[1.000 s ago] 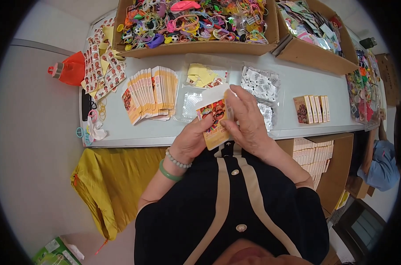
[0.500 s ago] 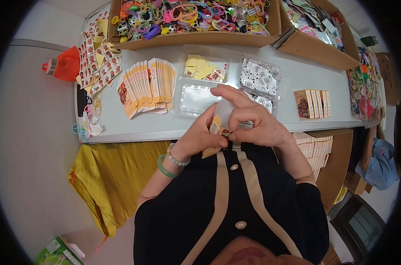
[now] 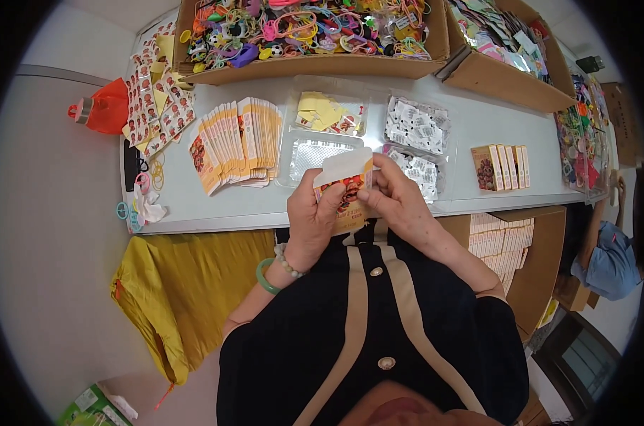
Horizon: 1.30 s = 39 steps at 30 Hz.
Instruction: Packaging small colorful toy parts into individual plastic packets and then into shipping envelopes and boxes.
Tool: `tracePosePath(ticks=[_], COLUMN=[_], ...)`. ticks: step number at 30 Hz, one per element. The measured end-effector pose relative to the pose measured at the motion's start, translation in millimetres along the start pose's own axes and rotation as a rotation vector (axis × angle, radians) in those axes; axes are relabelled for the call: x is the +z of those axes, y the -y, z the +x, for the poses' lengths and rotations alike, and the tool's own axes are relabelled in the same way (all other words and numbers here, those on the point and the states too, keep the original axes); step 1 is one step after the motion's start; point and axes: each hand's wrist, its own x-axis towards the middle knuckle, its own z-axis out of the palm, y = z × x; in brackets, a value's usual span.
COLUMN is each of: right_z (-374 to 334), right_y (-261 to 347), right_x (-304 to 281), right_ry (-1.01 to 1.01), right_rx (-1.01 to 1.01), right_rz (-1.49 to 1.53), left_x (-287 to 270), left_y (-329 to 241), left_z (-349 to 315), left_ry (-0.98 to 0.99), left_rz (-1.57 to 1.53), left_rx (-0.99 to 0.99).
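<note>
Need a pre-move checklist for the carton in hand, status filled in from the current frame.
1. Left hand gripping the orange carton: ok, thumb on its front face.
2. Right hand on the carton: ok, at its right edge.
3. White flap folded down: not ok, it sticks out beyond the top of the printed face.
4. Anything inside the carton: cannot tell, its inside is hidden.
5. Fanned stack of cartons clear of both hands: ok, lying apart to the left.
6. Row of small boxes upright: ok, standing at the right of the table.
</note>
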Motion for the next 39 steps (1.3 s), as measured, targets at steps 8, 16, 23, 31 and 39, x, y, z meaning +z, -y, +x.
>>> tracePosePath(ticks=[8,16,23,31,39], right_z=[-6,12,5,5,-9], right_y=[24,2,18,7,-26], right_x=[13,-4,-17,-19,0], right_ry=[0.042,0.109,0.001,0.087,-0.074], right_rx=[-0.004,-0.056,-0.107,-0.014,-0.169], right_rz=[-0.317,0.519,-0.427,-0.261,0.144], left_x=[3,-15,-13,-15,-25], left_y=[-9,-11,1,8,15], left_z=[9,12,9,10,1], left_ry=[0.154,0.43,0.409,0.291,0.359], left_rz=[-0.226,-0.616,-0.453,-0.399,-0.155], left_rx=[0.014,-0.376,-0.308,-0.263,-0.179])
